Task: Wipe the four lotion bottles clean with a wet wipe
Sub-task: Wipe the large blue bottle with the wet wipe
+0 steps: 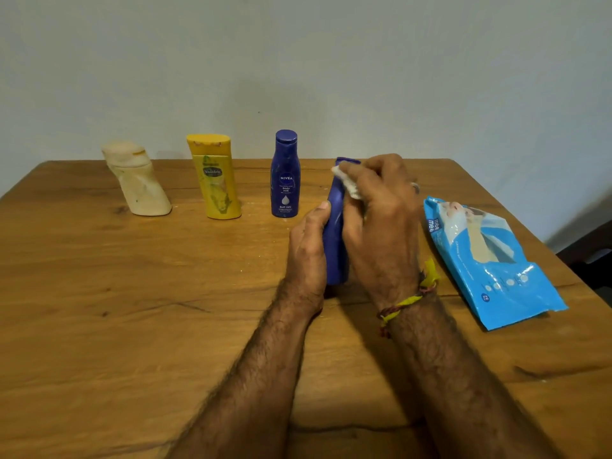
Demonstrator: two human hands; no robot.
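Your blue bottle (pixel 335 233) stands between both hands, its long axis upright and leaning slightly away from you. Your left hand (pixel 306 250) has its fingers curled around the lower body; your right hand (pixel 381 220) pinches the wet wipe (pixel 347 182) against the upper part, near the cap. Beyond your left fingers, three bottles wait on the worktop (pixel 132 309); the wipe pack (pixel 490 260) lies right of your right fingers.

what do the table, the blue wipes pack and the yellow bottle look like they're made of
Table: looks like wood with a satin finish, showing grain lines and dark knots.
Blue wipes pack: seemingly thin plastic film, glossy, creased and crinkled at its edges.
Yellow Vaseline bottle: probably moulded plastic, smooth with a dull sheen; its label looks scuffed.
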